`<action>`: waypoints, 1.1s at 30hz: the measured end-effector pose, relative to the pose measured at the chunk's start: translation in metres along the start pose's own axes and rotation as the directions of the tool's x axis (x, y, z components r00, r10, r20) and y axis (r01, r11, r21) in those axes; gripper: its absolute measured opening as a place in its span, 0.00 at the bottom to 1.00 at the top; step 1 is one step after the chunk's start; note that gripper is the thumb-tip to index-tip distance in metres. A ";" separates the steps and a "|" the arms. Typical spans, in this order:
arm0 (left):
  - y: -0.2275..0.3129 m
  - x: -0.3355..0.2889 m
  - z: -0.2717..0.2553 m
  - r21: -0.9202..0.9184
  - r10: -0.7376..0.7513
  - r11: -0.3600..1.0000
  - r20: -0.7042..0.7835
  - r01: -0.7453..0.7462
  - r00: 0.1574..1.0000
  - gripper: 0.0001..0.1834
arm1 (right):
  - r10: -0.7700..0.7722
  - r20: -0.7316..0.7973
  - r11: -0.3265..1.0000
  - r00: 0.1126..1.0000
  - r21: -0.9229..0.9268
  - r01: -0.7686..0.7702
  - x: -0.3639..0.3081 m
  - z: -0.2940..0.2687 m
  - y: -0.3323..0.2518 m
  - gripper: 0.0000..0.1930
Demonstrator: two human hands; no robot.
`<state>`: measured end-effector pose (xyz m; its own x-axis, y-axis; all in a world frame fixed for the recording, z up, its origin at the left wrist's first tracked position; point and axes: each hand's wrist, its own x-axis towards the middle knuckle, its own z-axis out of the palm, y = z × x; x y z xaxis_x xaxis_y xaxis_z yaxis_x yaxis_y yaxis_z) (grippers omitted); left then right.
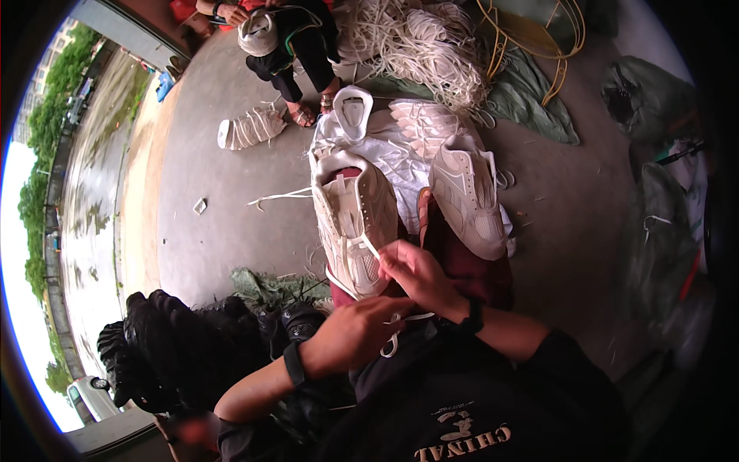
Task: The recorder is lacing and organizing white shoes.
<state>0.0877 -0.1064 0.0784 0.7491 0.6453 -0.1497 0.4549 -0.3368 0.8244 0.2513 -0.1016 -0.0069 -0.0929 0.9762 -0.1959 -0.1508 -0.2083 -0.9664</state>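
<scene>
A cream sneaker (375,202) rests on my lap, toe toward me, with a white shoelace (370,245) in its lower eyelets. My right hand (419,275) is closed over the toe, thumb and fingers pinching that lace. Closer to my body, my left hand (358,333) is closed too, its fingers curled around a lace whose loose loop (392,345) hangs beside them. Another cream sneaker (468,196), its eyelets showing no lace across them, lies to the right over my other leg.
Beyond my knees, several pale shoes (431,127) lie on white cloth. A large heap of laces (416,46) is behind them. A seated person's hands (235,14) are by a shoe at the far left. Black bags (173,350) stand left; a lace-wrapped bundle (254,128) is on the floor.
</scene>
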 end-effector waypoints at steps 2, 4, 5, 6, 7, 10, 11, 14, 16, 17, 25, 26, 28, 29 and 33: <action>0.005 0.000 0.004 -0.060 0.079 0.995 0.010 -0.079 0.997 0.14 | 0.156 0.353 0.956 0.923 0.179 -0.230 -0.002 -0.011 0.005 0.13; -0.004 -0.005 -0.004 -0.080 -0.019 0.997 -0.033 0.016 0.999 0.10 | 0.215 0.384 0.940 0.898 0.168 -0.297 -0.008 -0.017 0.001 0.11; -0.005 -0.007 -0.008 -0.194 -0.303 0.940 -0.096 0.280 0.948 0.07 | 0.225 0.370 0.936 0.901 0.175 -0.306 -0.010 -0.021 0.002 0.11; -0.014 -0.001 -0.009 -0.082 -0.305 0.952 -0.332 0.294 0.893 0.06 | 0.238 0.345 0.932 0.908 0.181 -0.313 -0.014 -0.028 0.003 0.10; -0.026 0.004 -0.011 -0.037 -0.300 0.947 -0.457 0.319 0.837 0.05 | 0.254 0.334 0.918 0.908 0.212 -0.335 -0.016 -0.034 0.009 0.10; -0.053 0.004 -0.009 0.068 -0.285 0.921 -0.552 0.382 0.784 0.05 | 0.314 0.338 0.898 0.887 0.198 -0.393 -0.022 -0.050 0.000 0.10; -0.059 0.002 -0.007 0.134 -0.285 0.902 -0.528 0.410 0.800 0.05 | 0.309 0.320 0.899 0.896 0.210 -0.385 -0.024 -0.053 0.001 0.09; -0.071 -0.003 -0.004 0.121 -0.277 0.912 -0.523 0.392 0.806 0.05 | 0.345 0.324 0.895 0.881 0.168 -0.412 -0.028 -0.074 -0.001 0.10; -0.078 -0.008 -0.010 0.048 -0.299 0.927 -0.501 0.371 0.812 0.04 | 0.304 0.299 0.901 0.905 0.219 -0.375 -0.032 -0.083 -0.006 0.10; -0.083 -0.013 -0.014 -0.265 -0.361 0.927 -0.443 0.265 0.820 0.04 | 0.275 0.265 0.903 0.924 0.260 -0.343 -0.034 -0.088 -0.009 0.10; -0.036 -0.051 -0.061 -0.878 -0.467 0.473 -0.318 -0.070 0.825 0.05 | -0.034 -0.267 0.818 0.963 0.547 0.181 -0.039 -0.116 -0.030 0.16; -0.034 -0.062 -0.068 -0.878 -0.421 0.461 -0.346 -0.130 0.839 0.07 | -0.086 -0.301 0.780 0.950 0.573 0.252 -0.038 -0.121 -0.034 0.16; -0.029 -0.079 -0.079 -0.779 -0.256 0.532 -0.522 -0.333 0.813 0.17 | -0.156 -0.285 0.763 0.946 0.573 0.299 -0.038 -0.131 -0.040 0.16; -0.027 -0.082 -0.084 -0.726 -0.339 0.579 -0.629 -0.372 0.700 0.10 | -0.191 -0.312 0.760 0.931 0.553 0.341 -0.037 -0.131 -0.044 0.16; -0.020 -0.113 -0.112 -0.516 -0.312 0.670 -0.848 -0.533 0.429 0.17 | -0.260 -0.304 0.721 0.916 0.570 0.394 -0.039 -0.136 -0.048 0.15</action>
<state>-0.0597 -0.0956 0.1404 -0.2288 0.9631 0.1415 -0.3430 -0.2158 0.9142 0.3964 -0.1217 0.0243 0.2538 0.9670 0.0213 -0.7061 0.2003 -0.6792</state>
